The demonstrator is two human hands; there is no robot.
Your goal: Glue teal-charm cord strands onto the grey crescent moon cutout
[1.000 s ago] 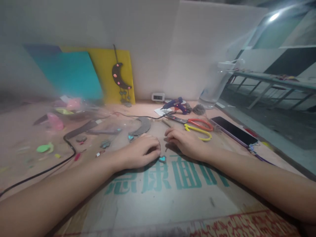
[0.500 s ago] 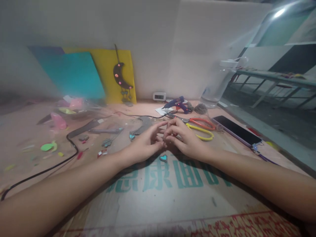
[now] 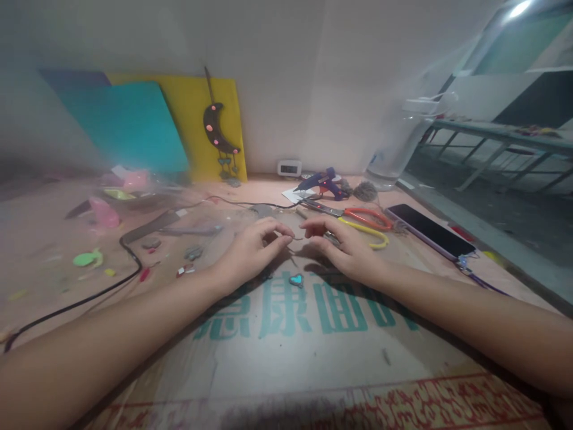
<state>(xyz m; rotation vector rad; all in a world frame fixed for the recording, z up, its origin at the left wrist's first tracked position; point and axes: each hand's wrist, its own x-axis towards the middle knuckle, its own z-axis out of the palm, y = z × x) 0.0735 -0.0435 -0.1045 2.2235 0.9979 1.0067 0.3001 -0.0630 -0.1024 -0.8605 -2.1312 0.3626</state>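
My left hand is closed, thumb and fingertips drawn together on what looks like a thin cord. The cord's short end pokes out toward the right, and part of it hangs toward the table. Opposite, a small gap away, my right hand has its fingers curved and its thumb apart from them; nothing shows clearly between them. On the board below both hands lies a small grey heart charm with a turquoise centre. Behind my left hand a flat grey piece is partly hidden.
Scissors with orange and yellow handles lie behind my right hand, near a purple glue gun. A phone is at the right. A moon ornament leans on a yellow sheet. A black cable and scraps lie left.
My hands, touching at the fingertips before, have come apart, with the thin cord now visible between them. The view has tilted slightly downward.
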